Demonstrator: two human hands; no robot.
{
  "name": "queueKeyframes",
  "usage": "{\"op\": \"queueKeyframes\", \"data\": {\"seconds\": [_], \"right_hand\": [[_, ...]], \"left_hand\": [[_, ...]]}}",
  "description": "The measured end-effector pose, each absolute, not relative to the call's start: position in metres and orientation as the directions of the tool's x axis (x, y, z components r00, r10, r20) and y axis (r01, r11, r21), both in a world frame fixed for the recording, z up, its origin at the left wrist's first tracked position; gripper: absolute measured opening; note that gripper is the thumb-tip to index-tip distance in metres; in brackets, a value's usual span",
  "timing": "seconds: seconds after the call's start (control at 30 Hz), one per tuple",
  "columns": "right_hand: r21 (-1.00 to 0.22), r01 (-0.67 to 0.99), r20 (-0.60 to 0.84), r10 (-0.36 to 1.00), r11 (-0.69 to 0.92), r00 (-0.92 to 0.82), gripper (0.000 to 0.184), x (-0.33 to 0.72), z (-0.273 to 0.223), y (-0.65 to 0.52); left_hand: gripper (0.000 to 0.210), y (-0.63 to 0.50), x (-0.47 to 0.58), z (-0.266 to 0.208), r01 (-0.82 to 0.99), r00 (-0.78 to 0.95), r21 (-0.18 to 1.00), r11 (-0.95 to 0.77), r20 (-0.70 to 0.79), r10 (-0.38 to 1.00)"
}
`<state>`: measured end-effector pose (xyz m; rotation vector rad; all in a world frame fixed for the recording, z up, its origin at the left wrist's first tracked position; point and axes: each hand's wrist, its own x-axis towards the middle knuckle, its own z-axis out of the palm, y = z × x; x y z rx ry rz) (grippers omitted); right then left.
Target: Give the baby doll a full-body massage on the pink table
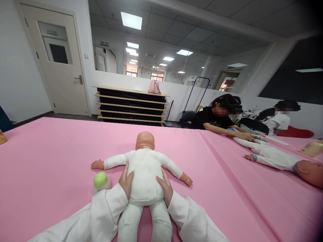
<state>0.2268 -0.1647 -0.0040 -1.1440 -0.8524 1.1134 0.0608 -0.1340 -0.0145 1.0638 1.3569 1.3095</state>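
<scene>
Background left: cream door (67, 87), closed; light switch (86, 55) beside it. Centre: stack (131, 105) of pale-edged panels, pink backpack (154, 87) on top; blue metal frame (202, 77) to its right. Right: co-worker (200, 118) in black, reaching to second doll (277, 157), lying on worktop (63, 151); red chair (300, 132) beyond.

the bench (60, 144) is viewed forward and down by one head-worn camera, slightly tilted, with the doll (146, 174) near and the door (59, 79) well beyond

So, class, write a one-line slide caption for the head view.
Left hand and right hand hold a white-bodied doll by its sides on a pink cloth.
</scene>
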Motion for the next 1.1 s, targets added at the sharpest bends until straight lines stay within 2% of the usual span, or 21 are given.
{"op": "queueKeyframes", "data": {"seconds": [0.13, 1.1], "right_hand": [[-0.974, -0.226, -0.029, 0.967, 0.03, 0.254, 0.062, 0.2276, -0.0035, -0.1648], [-0.973, -0.228, -0.036, 0.97, 0.02, 0.241, 0.061, 0.2274, -0.0031, -0.1643]], "left_hand": [[0.056, -0.134, 0.0607, -0.0151, 0.011, -0.155, 1.0, 0.015, -0.013, 0.988], [0.055, -0.1354, 0.0605, -0.0131, 0.02, -0.159, 1.0, 0.008, -0.005, 0.987]]}}
